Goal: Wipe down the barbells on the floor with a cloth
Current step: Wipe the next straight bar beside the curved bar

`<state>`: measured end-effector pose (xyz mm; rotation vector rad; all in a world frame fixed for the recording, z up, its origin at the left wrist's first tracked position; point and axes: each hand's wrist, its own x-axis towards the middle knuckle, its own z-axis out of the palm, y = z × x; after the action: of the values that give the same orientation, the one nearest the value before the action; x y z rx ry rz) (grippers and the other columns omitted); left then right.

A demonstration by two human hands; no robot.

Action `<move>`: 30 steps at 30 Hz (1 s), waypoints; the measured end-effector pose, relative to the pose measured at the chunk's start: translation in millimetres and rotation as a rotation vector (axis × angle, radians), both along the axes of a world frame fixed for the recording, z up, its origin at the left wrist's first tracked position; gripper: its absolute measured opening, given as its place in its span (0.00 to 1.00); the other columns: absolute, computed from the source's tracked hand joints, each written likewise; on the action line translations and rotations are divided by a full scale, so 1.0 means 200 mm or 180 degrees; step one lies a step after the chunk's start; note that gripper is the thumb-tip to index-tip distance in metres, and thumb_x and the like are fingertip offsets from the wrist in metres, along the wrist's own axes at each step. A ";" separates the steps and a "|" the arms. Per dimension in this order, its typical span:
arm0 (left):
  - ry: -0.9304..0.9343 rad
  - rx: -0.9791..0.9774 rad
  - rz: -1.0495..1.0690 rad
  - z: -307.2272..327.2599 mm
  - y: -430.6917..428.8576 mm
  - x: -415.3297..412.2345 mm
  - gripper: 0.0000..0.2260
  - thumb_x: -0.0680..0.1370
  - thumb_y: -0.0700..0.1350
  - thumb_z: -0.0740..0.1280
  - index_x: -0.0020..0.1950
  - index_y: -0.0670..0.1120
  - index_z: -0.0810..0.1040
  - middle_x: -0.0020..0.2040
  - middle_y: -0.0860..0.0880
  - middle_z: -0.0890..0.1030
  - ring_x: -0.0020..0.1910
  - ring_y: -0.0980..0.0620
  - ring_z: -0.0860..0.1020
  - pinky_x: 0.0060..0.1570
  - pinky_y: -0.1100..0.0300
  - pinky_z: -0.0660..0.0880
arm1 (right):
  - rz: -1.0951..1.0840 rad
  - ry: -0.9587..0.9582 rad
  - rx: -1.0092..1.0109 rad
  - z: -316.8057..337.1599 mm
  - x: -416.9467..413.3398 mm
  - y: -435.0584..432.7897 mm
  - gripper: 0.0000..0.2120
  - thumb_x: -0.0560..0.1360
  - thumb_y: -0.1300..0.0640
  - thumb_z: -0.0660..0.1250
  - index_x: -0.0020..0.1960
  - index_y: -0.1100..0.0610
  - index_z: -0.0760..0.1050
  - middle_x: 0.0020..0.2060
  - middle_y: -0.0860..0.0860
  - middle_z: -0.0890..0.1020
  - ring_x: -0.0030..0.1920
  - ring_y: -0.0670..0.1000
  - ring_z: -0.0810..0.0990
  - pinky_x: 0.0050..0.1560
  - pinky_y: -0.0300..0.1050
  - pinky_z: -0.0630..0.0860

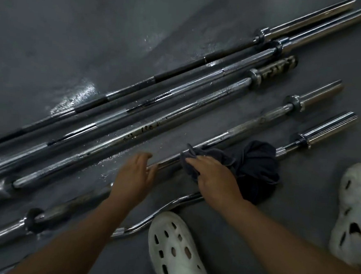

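Mid-wipe on the straight barbell next to the curl bar; both lay on the floor with the other bars. Right hand gripped the dark cloth, fingers curled into a fold, pressing it on the shaft mid-length. Left hand rested on the same shaft just beside, fingers near straight, gripping nothing. Next move, probably: drag the cloth along toward a sleeve while the left hand stops the bar rolling. No brand or legible writing seen.
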<state>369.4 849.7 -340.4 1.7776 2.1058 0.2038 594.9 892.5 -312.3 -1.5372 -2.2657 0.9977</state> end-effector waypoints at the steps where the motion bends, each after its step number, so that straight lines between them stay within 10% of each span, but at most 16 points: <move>1: 0.0035 0.0019 -0.0044 0.05 -0.04 -0.03 0.18 0.81 0.53 0.62 0.68 0.45 0.73 0.63 0.45 0.77 0.61 0.46 0.75 0.58 0.52 0.71 | -0.0064 0.0024 0.0082 0.04 -0.01 -0.04 0.30 0.69 0.51 0.48 0.62 0.54 0.80 0.58 0.53 0.82 0.61 0.58 0.78 0.56 0.59 0.78; 16: 0.0107 0.0825 -0.0526 0.83 -0.68 -0.36 0.24 0.77 0.61 0.57 0.66 0.48 0.73 0.63 0.49 0.75 0.61 0.47 0.75 0.57 0.53 0.74 | -0.0395 0.0039 0.0693 0.75 -0.22 -0.70 0.24 0.76 0.66 0.59 0.71 0.53 0.72 0.69 0.53 0.74 0.70 0.55 0.68 0.67 0.48 0.66; 20: 0.0168 0.0650 -0.0544 0.77 -0.70 -0.48 0.20 0.79 0.56 0.63 0.66 0.47 0.73 0.63 0.48 0.75 0.60 0.47 0.75 0.57 0.54 0.73 | -0.0363 -0.0021 0.0577 0.76 -0.25 -0.73 0.29 0.72 0.54 0.54 0.72 0.54 0.72 0.70 0.52 0.73 0.72 0.53 0.67 0.68 0.44 0.64; 30: 0.0551 -0.0210 -0.0554 0.16 -0.55 -0.74 0.23 0.80 0.53 0.63 0.74 0.48 0.66 0.71 0.49 0.70 0.64 0.48 0.73 0.60 0.53 0.72 | -0.0239 -0.0293 0.0413 0.29 -0.47 -0.32 0.23 0.72 0.66 0.60 0.65 0.55 0.76 0.64 0.54 0.77 0.67 0.56 0.71 0.63 0.51 0.70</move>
<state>221.7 739.7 -307.8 1.9886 2.0300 -0.0679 501.5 828.4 -254.1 -1.6303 -2.2654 0.7593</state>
